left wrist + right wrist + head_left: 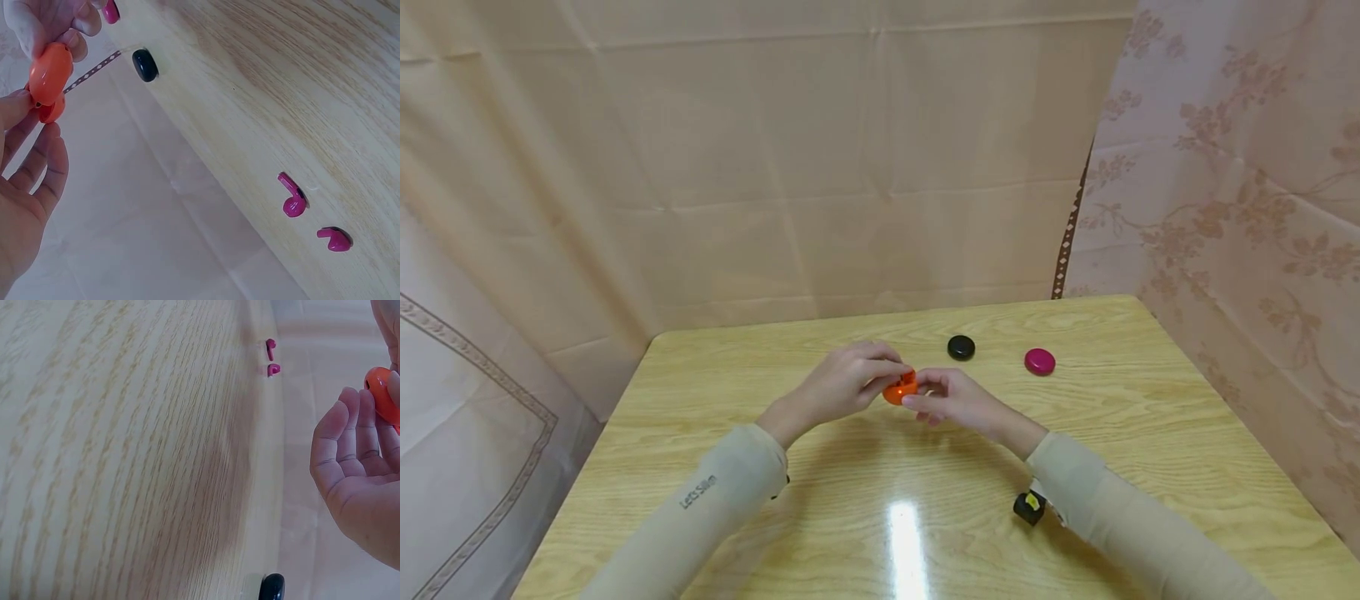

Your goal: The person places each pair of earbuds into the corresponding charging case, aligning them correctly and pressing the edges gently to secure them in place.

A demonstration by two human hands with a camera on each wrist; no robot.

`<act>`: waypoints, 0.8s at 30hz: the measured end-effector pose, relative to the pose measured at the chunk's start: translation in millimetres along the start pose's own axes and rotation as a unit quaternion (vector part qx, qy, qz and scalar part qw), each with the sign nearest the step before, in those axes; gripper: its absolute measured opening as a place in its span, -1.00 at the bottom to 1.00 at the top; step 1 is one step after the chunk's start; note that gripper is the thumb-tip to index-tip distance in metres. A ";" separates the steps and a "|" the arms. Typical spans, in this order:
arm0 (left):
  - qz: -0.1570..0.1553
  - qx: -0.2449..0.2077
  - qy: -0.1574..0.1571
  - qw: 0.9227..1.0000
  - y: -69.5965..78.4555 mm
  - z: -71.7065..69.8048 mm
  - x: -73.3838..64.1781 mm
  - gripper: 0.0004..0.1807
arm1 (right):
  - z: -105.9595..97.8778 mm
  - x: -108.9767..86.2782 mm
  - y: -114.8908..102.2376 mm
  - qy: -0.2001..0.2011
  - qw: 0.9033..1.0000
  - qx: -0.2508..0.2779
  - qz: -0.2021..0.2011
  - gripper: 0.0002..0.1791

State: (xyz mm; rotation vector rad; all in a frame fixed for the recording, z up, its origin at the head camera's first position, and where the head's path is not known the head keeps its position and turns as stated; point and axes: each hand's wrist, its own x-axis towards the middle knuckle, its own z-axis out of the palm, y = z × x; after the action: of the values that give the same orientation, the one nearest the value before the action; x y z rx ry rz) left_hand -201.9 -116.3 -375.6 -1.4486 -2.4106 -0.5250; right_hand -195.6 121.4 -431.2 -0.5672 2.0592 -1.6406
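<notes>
beige curtains back the wooden table (715, 383). both hands, left hand (842, 385) and right hand (958, 402), pinch the orange earbud case (900, 388) above table centre, seemingly prying it open; next likely needs steady thumb leverage. black case (961, 347) lies at one o'clock.

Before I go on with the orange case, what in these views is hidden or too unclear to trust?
- Orange case: head view, the left hand and right hand cover most of it; contents unreadable.
- Same case, right wrist view: cut off by the right edge.
- Two pink earbuds: absent from the head view, apparently hidden by the arms.
- Black case: right wrist view, cropped by the bottom edge.
- Pink case: left wrist view, cut off at the top.
</notes>
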 end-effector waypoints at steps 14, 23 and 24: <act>0.003 0.011 0.005 1.000 1.9 2.9 -0.1 -0.79 | -0.2 -0.8 0.4 0.000 1.000 0.001 -0.002 -0.58; -0.004 0.007 0.007 1.000 1.8 3.7 0.5 -0.81 | -1.2 -1.1 -0.3 0.000 1.000 -0.001 -0.008 -0.58; -0.003 0.005 0.008 1.000 1.8 4.0 0.5 -0.81 | -1.3 -1.0 -0.1 -0.001 1.000 0.000 -0.009 -0.58</act>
State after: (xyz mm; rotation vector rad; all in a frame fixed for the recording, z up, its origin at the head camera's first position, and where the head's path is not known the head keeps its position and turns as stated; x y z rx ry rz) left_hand -200.8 -113.4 -378.7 -1.4287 -2.4036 -0.5239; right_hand -195.5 122.9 -430.8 -0.5880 2.0597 -1.6489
